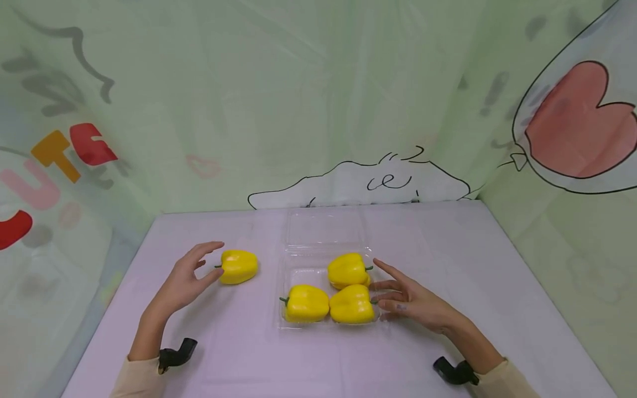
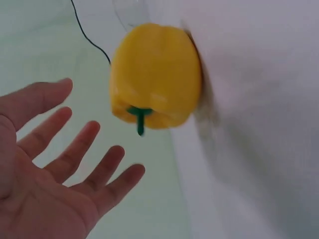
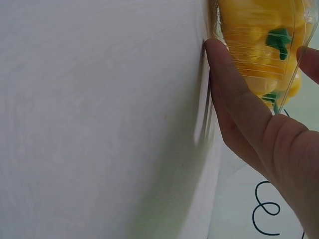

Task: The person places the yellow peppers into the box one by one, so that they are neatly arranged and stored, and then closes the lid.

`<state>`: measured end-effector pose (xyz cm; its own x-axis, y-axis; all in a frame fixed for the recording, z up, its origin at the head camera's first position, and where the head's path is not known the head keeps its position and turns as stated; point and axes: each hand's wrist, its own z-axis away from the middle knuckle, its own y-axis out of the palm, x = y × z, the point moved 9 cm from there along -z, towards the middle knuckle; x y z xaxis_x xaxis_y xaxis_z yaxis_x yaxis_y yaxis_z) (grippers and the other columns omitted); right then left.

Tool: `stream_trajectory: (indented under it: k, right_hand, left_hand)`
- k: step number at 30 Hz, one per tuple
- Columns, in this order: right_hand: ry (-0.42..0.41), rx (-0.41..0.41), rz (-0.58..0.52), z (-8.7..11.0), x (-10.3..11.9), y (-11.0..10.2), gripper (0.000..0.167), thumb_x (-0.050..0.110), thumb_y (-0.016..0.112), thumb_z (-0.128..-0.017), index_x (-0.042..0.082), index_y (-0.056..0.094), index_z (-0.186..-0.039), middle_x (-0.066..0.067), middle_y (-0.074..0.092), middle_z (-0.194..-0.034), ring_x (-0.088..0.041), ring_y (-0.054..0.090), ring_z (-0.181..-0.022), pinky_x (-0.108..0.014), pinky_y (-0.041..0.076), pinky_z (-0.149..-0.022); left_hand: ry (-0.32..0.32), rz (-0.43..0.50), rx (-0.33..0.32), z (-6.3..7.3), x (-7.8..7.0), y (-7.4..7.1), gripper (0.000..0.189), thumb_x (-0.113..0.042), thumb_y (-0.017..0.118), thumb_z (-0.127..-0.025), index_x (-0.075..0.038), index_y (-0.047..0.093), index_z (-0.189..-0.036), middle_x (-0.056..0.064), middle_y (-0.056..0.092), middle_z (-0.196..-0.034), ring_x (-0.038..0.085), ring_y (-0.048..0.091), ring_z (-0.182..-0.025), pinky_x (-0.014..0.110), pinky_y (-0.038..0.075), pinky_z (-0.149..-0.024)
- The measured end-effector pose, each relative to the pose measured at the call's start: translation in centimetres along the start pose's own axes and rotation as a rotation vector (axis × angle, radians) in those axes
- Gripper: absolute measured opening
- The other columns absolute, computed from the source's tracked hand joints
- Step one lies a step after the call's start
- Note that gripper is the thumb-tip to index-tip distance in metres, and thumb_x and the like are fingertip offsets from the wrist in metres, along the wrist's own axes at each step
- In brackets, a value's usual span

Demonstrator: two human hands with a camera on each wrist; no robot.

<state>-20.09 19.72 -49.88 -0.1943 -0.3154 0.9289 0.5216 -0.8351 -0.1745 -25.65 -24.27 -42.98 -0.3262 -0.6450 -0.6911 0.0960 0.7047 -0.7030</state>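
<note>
At 9 o'clock, one pepper (image 1: 240, 267) runs 9-to-3, stem 9-ward. One box (image 1: 304, 276): three peppers (image 1: 352, 305). Left hand (image 1: 182, 282), right hand (image 1: 417, 303): fingers apart.

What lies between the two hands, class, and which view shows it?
The head view shows, from left hand to right hand: a yellow bell pepper on the tablecloth, then a clear plastic container holding more yellow bell peppers.

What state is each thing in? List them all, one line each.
Clear container: upright, open, partly filled
Lid: swung open
Loose yellow pepper: on its side, outside the container
Back pepper: on its side, inside
Front left pepper: on its side, inside
Front right pepper: on its side, inside
Left grip: open, holding nothing
Right grip: open, at the container's side
</note>
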Motion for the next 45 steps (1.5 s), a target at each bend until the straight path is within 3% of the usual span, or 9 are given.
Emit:
stream_trajectory:
  k: [10, 14, 26, 45]
  right_hand:
    - [-0.016, 0.013, -0.003, 0.1, 0.1, 0.1, 0.098, 0.023, 0.072, -0.102, 0.026, 0.005, -0.172, -0.036, 0.039, -0.161, -0.038, 0.062, -0.132, -0.041, 0.065, -0.096]
    - [-0.013, 0.011, -0.003, 0.1, 0.1, 0.1, 0.097, 0.023, 0.072, -0.102, 0.025, 0.005, -0.172, -0.036, 0.039, -0.161, -0.038, 0.062, -0.132, -0.041, 0.065, -0.096]
    - [-0.003, 0.0, 0.006, -0.1, 0.0, 0.0, 0.098, 0.023, 0.072, -0.102, 0.026, 0.004, -0.172, -0.036, 0.04, -0.161, -0.04, 0.062, -0.134, -0.045, 0.064, -0.098]
    - [-0.012, 0.007, 0.013, -0.1, -0.2, -0.1, 0.098, 0.024, 0.073, -0.101, 0.026, 0.004, -0.172, -0.036, 0.04, -0.161, -0.041, 0.061, -0.134, -0.042, 0.065, -0.097]
  left_hand:
    - [-0.133, 0.127, 0.13, 0.2, 4.1, 1.2, 0.065, -0.024, 0.071, -0.103, -0.01, 0.044, -0.16, 0.019, 0.043, -0.166, 0.049, 0.043, -0.149, 0.068, 0.047, -0.114]
    - [-0.147, 0.174, 0.156, 0.2, 4.9, 1.8, 0.071, -0.022, 0.072, -0.102, -0.008, 0.038, -0.163, 0.021, 0.038, -0.169, 0.049, 0.043, -0.149, 0.063, 0.049, -0.113]
    - [-0.109, 0.259, 0.17, -0.5, 5.2, 2.9, 0.075, -0.013, 0.075, -0.098, -0.001, 0.037, -0.162, 0.025, 0.042, -0.164, 0.049, 0.048, -0.145, 0.053, 0.048, -0.115]
    - [-0.165, 0.246, 0.173, -0.4, 5.8, 3.4, 0.078, -0.021, 0.077, -0.098, -0.006, 0.036, -0.163, 0.024, 0.041, -0.165, 0.051, 0.052, -0.143, 0.046, 0.053, -0.112]
